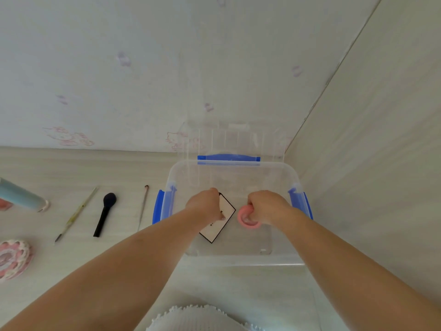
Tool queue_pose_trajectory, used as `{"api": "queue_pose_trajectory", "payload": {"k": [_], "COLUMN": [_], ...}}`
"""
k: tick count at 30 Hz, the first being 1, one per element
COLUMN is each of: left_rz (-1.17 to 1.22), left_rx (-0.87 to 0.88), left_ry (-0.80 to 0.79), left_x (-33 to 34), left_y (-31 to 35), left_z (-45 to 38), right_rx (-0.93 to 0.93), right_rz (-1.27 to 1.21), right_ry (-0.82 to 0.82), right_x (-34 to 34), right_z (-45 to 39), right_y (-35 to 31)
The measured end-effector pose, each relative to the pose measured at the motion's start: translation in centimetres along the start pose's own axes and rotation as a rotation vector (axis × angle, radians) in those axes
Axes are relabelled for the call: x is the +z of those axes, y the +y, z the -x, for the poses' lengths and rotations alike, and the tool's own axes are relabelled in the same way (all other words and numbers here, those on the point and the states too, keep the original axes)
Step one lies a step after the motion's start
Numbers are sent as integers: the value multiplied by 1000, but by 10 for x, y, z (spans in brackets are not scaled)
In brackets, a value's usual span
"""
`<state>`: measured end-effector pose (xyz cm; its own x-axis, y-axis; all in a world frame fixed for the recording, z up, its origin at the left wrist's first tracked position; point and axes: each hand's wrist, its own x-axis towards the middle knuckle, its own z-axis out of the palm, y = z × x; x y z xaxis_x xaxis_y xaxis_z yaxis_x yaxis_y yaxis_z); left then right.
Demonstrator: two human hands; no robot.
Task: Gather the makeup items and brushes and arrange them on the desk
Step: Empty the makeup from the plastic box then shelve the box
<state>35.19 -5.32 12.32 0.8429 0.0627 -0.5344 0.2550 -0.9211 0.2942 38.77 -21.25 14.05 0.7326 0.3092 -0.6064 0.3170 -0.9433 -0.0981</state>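
From the head view we see both of our hands reaching down into a clear plastic storage bin (238,256) with blue latches, which stands on the worktop (71,168) in the corner by the wall. Our left hand (205,203) has its fingers curled down onto a white card-like box with a black border (220,224) lying flat on the bin floor; we seem to pinch it at its upper end, though the fingertips themselves are hidden behind the knuckles. Our right hand (267,206) holds a small round pink pot (248,219), its fingers wrapped over the top of the rim. We judge both things light and rigid: the flat box should lift best by its long edges, since its smooth face gives little to grip, and the pot, smooth and round, wants a firm hold around its side so it does not slip. Already laid in a row on the worktop to the left of the bin are a thin metal tool (142,207), a black makeup brush (105,213) and a slim yellowish pencil-like stick (76,212); farther left lie a pale blue tube (21,195) and a pink frilled round case (13,258), both cut by the frame edge. There is small dark print on the white box, too tiny and blurred for us to read, and we can make out no brand anywhere. The wall behind carries faint pink cartoon cat drawings.
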Motion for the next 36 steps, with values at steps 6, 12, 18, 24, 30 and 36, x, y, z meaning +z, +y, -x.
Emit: {"api": "queue_pose_trajectory", "payload": {"k": [6, 12, 18, 24, 30, 36], "left_rz": [83, 349, 728, 1009, 1075, 1051], "left_rx": [89, 179, 179, 158, 49, -86], "left_ry": [76, 134, 134, 116, 148, 102], "left_x": [-34, -83, -115, -115, -117, -107], "left_y": [10, -10, -58, -130, -208, -277], "left_z": [14, 53, 101, 128, 143, 146], "right_rx": [31, -22, -156, -230, -281, -244], "right_rz": [-160, -729, -983, -1094, -1088, -1112], "right_ry": [225, 384, 371, 276, 203, 146], "right_x": [-35, -65, -75, -69, -61, -42], "right_z": [31, 64, 81, 81, 76, 65], "right_y": [3, 2, -43, -112, -187, -252]}}
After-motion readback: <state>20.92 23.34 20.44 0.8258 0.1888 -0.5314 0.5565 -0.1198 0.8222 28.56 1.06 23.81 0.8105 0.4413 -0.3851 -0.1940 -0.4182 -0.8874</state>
